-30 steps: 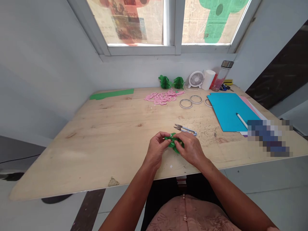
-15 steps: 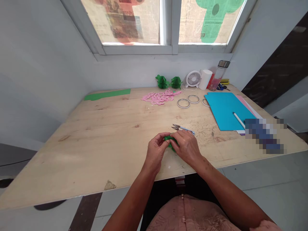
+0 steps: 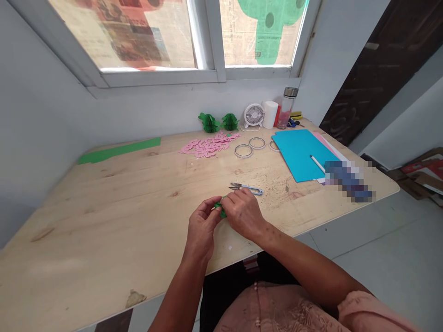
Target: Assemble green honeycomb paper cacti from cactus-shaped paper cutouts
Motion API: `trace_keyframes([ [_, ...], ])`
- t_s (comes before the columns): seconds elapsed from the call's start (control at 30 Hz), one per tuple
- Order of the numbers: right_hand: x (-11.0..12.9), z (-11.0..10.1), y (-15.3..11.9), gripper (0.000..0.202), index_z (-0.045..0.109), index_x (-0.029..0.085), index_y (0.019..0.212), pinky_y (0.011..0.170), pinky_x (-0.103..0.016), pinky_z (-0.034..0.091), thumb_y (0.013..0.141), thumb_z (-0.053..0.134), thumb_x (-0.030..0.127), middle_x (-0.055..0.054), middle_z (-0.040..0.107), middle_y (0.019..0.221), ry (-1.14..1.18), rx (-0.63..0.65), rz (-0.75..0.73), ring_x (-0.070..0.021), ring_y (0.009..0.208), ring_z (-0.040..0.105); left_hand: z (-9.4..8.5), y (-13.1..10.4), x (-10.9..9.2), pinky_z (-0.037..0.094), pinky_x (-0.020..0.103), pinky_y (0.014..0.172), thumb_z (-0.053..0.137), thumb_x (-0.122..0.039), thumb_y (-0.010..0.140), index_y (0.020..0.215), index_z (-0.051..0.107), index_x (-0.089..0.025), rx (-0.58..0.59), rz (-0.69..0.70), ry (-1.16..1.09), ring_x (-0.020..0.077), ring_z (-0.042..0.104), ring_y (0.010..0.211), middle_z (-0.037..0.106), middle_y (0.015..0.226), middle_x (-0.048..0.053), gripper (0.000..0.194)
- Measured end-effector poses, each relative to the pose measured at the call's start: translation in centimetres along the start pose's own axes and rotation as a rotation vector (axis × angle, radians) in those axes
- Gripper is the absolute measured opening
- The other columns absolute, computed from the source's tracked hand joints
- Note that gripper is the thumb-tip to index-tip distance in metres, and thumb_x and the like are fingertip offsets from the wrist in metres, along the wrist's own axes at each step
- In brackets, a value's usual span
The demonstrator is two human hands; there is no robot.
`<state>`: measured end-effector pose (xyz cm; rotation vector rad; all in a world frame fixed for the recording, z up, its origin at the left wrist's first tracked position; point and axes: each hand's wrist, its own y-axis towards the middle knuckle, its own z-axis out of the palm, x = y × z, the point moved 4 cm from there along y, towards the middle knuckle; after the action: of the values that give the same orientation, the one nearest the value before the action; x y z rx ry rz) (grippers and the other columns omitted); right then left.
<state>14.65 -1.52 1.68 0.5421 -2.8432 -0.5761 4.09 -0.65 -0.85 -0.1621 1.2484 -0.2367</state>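
I pinch a small folded green paper piece (image 3: 220,209) between my left hand (image 3: 201,227) and my right hand (image 3: 244,213), fingertips of both closed on it just above the pale wooden tabletop (image 3: 121,207) near its front edge. Most of the paper is hidden, so I cannot tell its long axis or which way it points. Small blue-handled metal thread snips (image 3: 246,187) lie just beyond my right knuckles, blades pointing left.

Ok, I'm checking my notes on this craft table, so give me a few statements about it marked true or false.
1. Both hands, left hand and right hand, hold the green paper piece. True.
2. The snips lie on the blue sheet. False: they lie on the bare wooden table, just beyond the hands.
3. Pink paper cutouts are piled near the far edge. True.
4. The white pen lies on the green strip. False: it rests on the blue sheet.
5. Two green paper shapes stand left of the small fan. True.
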Motion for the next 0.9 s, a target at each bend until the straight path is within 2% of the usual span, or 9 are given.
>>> trace_keyframes([
  [0.13,-0.2,0.2,0.5,0.012,0.059,0.017,0.083,0.071,-0.033,0.031,0.088,0.049,0.015,-0.006,0.064,0.081,0.036,0.034,0.044,-0.02,0.08,0.054,-0.3,0.7,-0.1,0.048,0.026,0.07,0.079,-0.025,0.054,0.086,0.067,-0.016,-0.025,0.002,-0.019,0.0138,0.058,0.078,0.066,0.089,0.002,0.035],
  [0.27,-1.1,-0.2,-0.3,0.009,0.058,0.018,0.094,0.071,-0.032,0.031,0.088,0.052,0.023,-0.007,0.064,0.089,0.057,0.039,0.099,-0.0209,0.084,0.054,-0.8,1.1,0.1,0.049,0.026,0.069,0.079,-0.025,0.053,0.085,0.066,-0.016,-0.044,-0.011,-0.019,0.013,0.058,0.075,0.065,0.086,0.002,0.036],
  [0.43,-1.8,0.2,-1.4,0.01,0.059,0.017,0.084,0.07,-0.033,0.031,0.087,0.052,0.024,-0.006,0.065,0.081,0.027,0.034,0.127,-0.0207,0.08,0.055,-1.1,1.2,0.6,0.05,0.027,0.069,0.076,-0.029,0.057,0.092,0.064,-0.014,-0.017,0.001,0.061,0.0153,0.061,0.077,0.065,0.089,0.004,0.04],
  [0.53,-1.8,0.5,-1.2,0.012,0.059,0.017,0.08,0.07,-0.032,0.031,0.087,0.05,0.021,-0.006,0.065,0.079,0.029,0.054,0.116,-0.0197,0.078,0.056,-1.1,1.1,0.3,0.051,0.033,0.076,0.07,-0.033,0.064,0.102,0.063,-0.017,0.046,0.116,0.297,0.0211,0.062,0.089,0.065,0.104,0.008,0.041],
  [0.6,-1.7,0.5,-0.7,0.013,0.06,0.017,0.08,0.072,-0.033,0.032,0.087,0.05,0.021,-0.006,0.066,0.079,0.047,0.081,0.1,-0.0196,0.079,0.057,-1.1,1.2,-0.3,0.049,0.037,0.086,0.064,-0.032,0.07,0.102,0.064,-0.02,0.088,0.264,0.529,0.0249,0.058,0.106,0.06,0.119,0.009,0.035],
  [0.67,-1.6,0.4,-0.2,0.013,0.062,0.016,0.082,0.074,-0.033,0.033,0.086,0.05,0.021,-0.007,0.067,0.081,0.075,0.117,0.079,-0.0198,0.08,0.058,-0.8,1.2,-1.0,0.043,0.04,0.096,0.058,-0.03,0.074,0.1,0.065,-0.022,0.146,0.405,0.738,0.0255,0.054,0.115,0.058,0.124,0.008,0.028],
  [0.77,-1.7,0.3,0.3,0.014,0.063,0.016,0.084,0.073,-0.033,0.035,0.086,0.051,0.021,-0.007,0.068,0.082,0.111,0.169,0.069,-0.02,0.079,0.06,-0.5,1.5,-1.7,0.043,0.039,0.097,0.052,-0.027,0.077,0.098,0.065,-0.022,0.242,0.487,0.941,0.0232,0.059,0.107,0.066,0.11,0.005,0.026],
  [0.9,-2.0,0.3,0.4,0.016,0.064,0.015,0.081,0.072,-0.032,0.036,0.086,0.05,0.02,-0.008,0.068,0.08,0.128,0.185,0.089,-0.0202,0.078,0.061,-0.3,1.9,-2.0,0.048,0.034,0.085,0.049,-0.028,0.078,0.092,0.067,-0.023,0.303,0.46,1.117,0.0217,0.063,0.093,0.071,0.096,0.002,0.024],
])
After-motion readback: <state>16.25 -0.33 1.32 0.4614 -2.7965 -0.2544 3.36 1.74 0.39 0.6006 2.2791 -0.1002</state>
